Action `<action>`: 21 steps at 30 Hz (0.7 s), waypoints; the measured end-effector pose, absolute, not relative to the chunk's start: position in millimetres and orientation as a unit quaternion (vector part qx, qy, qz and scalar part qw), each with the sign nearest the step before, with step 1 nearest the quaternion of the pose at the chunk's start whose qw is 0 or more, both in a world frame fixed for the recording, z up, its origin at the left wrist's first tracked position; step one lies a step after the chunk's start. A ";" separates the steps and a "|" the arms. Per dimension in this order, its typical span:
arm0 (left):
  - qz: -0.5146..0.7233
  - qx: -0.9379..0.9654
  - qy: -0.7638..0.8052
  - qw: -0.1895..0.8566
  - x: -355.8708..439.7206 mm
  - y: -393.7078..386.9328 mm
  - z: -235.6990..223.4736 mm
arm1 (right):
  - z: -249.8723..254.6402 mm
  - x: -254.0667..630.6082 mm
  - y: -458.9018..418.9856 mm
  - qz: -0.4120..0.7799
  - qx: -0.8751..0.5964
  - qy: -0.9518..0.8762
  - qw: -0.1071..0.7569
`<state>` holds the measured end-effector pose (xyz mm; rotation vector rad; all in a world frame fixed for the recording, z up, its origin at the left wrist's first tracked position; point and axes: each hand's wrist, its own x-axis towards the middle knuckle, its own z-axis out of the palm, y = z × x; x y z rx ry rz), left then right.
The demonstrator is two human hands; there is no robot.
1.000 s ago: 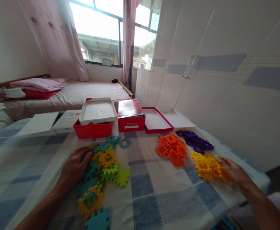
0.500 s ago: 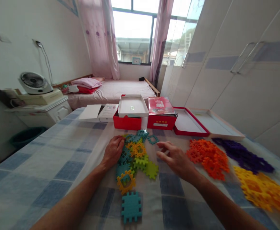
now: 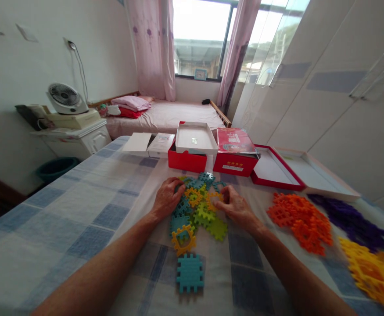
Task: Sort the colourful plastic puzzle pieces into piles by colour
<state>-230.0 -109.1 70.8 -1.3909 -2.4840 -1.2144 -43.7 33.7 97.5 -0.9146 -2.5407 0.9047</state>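
Blue-and-white checked bench [image 3: 80, 272] with a loose heap of teal, green and yellow toothed plastic pieces [image 3: 205, 213], left of an orange plastic pile [image 3: 301, 220]. The left hand [image 3: 168, 196] is at the heap's left edge, can't tell if it's gripping anything. The right hand [image 3: 236, 203] has its fingers pinching a yellow square plastic frame [image 3: 209, 202].

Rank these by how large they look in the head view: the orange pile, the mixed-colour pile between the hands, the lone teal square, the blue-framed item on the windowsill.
1. Orange pile and mixed-colour pile: too alike to rank.
2. Lone teal square, helped by nearness.
3. Blue-framed item, far off.
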 end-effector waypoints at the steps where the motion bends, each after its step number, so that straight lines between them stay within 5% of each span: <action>1: -0.395 -0.449 -0.801 0.024 -229.0 -109.3 71.6 | 96.8 -39.0 38.6 0.306 -0.320 -0.883 0.156; 9: -0.407 -0.445 -0.797 0.025 -225.7 -109.8 73.0 | 128.2 -25.8 12.3 0.418 -0.177 -0.876 0.162; 14: -0.409 -0.446 -0.796 0.029 -228.6 -109.2 70.8 | 132.5 -41.8 -46.3 0.342 -0.010 -0.936 0.088; 21: -0.411 -0.446 -0.794 0.028 -231.4 -108.0 68.7 | 107.2 -36.2 -59.3 0.236 -0.085 -0.966 0.064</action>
